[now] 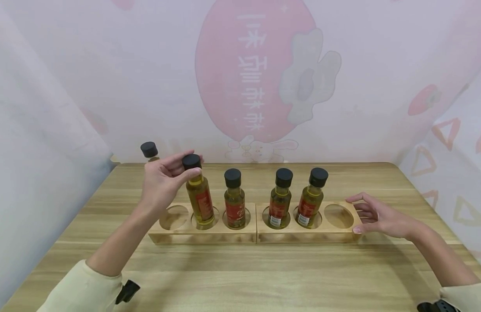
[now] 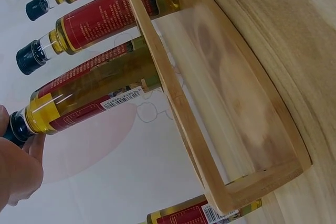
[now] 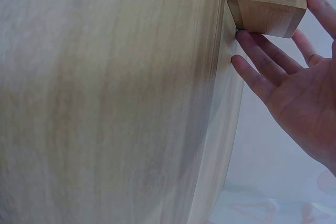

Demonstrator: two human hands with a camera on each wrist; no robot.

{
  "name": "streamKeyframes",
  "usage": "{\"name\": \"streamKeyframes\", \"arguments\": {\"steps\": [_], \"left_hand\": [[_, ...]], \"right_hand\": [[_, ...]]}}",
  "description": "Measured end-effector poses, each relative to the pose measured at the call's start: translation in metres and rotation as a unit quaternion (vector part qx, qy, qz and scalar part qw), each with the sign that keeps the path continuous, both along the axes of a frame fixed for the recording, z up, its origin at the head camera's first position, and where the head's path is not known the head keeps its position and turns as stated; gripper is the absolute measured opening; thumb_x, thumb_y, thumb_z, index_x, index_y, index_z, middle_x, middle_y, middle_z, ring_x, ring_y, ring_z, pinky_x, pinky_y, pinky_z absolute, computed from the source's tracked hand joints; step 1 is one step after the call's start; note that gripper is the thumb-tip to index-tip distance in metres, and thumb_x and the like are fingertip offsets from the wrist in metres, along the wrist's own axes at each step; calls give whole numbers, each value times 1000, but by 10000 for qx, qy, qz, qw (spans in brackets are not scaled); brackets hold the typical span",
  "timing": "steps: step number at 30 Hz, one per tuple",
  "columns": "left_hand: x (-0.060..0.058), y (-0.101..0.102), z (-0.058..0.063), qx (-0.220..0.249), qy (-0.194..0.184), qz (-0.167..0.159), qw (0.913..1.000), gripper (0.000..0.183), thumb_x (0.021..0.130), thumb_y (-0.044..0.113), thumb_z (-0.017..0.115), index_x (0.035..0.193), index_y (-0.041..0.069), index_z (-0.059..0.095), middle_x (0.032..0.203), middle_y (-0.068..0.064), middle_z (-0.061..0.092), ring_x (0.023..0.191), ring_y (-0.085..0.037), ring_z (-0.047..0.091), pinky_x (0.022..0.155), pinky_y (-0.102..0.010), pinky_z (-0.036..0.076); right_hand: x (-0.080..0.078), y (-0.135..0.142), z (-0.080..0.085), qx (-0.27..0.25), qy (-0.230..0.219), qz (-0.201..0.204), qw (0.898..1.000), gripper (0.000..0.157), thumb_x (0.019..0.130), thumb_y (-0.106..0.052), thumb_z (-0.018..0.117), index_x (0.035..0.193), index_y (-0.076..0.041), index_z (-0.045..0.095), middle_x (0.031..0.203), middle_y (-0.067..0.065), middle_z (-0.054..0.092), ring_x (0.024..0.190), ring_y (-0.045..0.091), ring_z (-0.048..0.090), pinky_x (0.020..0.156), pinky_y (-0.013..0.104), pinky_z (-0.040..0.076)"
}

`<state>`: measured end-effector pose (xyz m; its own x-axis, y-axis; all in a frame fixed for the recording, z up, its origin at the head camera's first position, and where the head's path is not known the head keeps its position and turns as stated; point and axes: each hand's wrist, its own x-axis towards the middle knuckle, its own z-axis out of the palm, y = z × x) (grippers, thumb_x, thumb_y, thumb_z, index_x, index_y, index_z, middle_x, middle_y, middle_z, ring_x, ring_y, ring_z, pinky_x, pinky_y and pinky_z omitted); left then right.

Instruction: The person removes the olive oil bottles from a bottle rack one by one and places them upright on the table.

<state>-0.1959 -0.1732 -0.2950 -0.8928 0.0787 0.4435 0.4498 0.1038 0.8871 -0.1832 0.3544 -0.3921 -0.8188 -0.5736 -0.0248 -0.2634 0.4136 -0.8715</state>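
My left hand (image 1: 162,180) grips an oil bottle (image 1: 201,201) by its black cap and neck. The bottle has a red label and leans slightly, its base in the middle hole of the left wooden bottle rack (image 1: 225,238). The left wrist view shows that bottle (image 2: 94,87) passing through the rack's top board (image 2: 181,108). At the far end of the right wooden bottle rack (image 1: 307,238), my right hand (image 1: 385,219) holds the end board, thumb at the front corner and a finger at the back corner. Its other fingers lie by the end face in the right wrist view.
One bottle (image 1: 232,208) stands in the left rack's right hole; two more, one (image 1: 279,203) beside another (image 1: 310,201), fill holes of the right rack. Behind my left hand another bottle (image 1: 149,150) shows only its top. A printed curtain (image 1: 147,86) hangs behind the wooden table (image 1: 264,277).
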Motion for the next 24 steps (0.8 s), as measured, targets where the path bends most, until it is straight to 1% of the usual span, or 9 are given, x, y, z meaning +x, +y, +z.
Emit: {"name": "streamKeyframes", "arguments": {"steps": [3,6,10,16,24], "left_hand": [[-1,0,1,72,6,-13,10000,46,91,-10,74,134,-13,61,110,1,78,101,-7,75,93,-23,57],[-2,1,3,266,6,-84,9996,46,91,-11,73,135,-14,60,109,2,79,102,-8,75,94,-24,57],[-5,1,3,476,-12,-136,9988,46,91,-8,75,135,-13,60,108,3,79,102,-9,75,95,-24,57],[-6,3,5,587,-45,-121,9982,47,92,-5,76,136,-13,60,108,-1,79,102,-12,76,96,-25,57],[-9,4,8,607,16,-64,9981,47,92,-3,76,136,-12,61,105,3,79,99,-10,76,95,-23,57]], "right_hand": [[0,0,0,41,-25,-34,10000,70,93,-1,75,146,7,30,143,47,43,129,66,46,96,19,52],[0,1,0,87,-31,-69,9999,70,93,-2,76,146,7,31,144,47,42,130,66,45,96,17,51],[-1,1,-2,53,-21,-5,10000,70,93,-1,75,146,8,30,143,47,42,129,66,46,96,18,51],[-1,1,-1,71,6,5,10000,70,93,-1,75,146,8,30,143,47,43,129,66,46,95,19,51],[0,0,0,80,6,-32,10000,70,93,-2,75,146,8,30,143,47,42,129,67,45,95,19,52]]}}
